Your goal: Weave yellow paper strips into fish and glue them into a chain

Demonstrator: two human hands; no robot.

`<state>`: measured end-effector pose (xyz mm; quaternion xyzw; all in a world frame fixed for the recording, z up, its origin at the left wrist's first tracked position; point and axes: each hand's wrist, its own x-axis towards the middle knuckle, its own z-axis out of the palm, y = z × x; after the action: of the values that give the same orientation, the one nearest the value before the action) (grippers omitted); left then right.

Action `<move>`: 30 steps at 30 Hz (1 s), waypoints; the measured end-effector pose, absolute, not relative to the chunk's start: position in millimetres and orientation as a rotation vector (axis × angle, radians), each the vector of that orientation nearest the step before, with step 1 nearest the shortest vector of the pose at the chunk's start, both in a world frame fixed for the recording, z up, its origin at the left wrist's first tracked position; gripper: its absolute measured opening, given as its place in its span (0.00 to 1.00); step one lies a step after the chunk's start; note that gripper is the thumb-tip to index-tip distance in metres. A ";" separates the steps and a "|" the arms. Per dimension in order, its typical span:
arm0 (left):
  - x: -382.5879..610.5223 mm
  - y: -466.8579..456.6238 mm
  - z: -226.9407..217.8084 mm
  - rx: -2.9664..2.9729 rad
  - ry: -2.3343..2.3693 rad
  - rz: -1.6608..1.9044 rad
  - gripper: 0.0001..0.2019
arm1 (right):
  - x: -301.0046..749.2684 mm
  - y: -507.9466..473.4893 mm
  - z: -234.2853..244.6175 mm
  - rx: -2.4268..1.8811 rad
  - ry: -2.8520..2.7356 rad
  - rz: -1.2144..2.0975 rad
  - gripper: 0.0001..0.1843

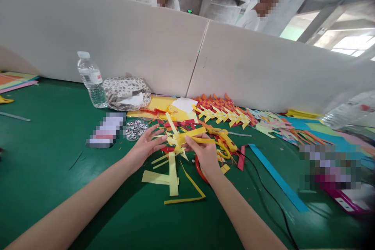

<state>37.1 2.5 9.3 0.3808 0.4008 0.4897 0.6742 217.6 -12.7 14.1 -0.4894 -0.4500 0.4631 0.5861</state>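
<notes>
Pinched in the fingers of my right hand [205, 158] are yellow paper strips [195, 134], folded or woven together at the middle. My left hand [149, 144] is at the left side of these strips with its fingers spread; whether a fingertip touches them is hard to tell. Under and behind my hands lies a heap of red and yellow paper scraps [184, 125]. A yellow glue gun [227, 138] rests just beyond my right hand. In front of my hands lie pale yellow strips [173, 175] and a thin bent yellow strip [190, 199]. A red curved loop [200, 170] is partly hidden by my right hand.
A round dish of googly eyes [136, 129], a blurred phone [107, 129], a water bottle [92, 82] and a patterned pouch [127, 91] stand left. Woven paper fish [222, 111] lie behind. A black cord [263, 179] and blue strip [278, 177] run right. A white partition [131, 39] closes the back.
</notes>
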 end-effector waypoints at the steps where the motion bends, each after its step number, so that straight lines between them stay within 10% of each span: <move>1: 37.2 2.5 9.0 0.877 0.930 1.123 0.31 | 218.0 -12.4 13.7 -1.133 -1.027 1.053 0.17; 11: 32.4 5.6 5.5 1.184 1.133 1.235 0.12 | 217.9 -10.5 9.9 -1.097 -0.962 0.886 0.17; 30: 42.5 -0.2 4.2 1.240 0.927 1.016 0.10 | 211.1 -22.7 4.3 -1.062 -1.441 0.900 0.11</move>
<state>42.5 -0.2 4.2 0.5352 0.4001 0.4384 0.6011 211.1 -22.7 4.3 -0.4466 -0.6060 0.3785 0.5385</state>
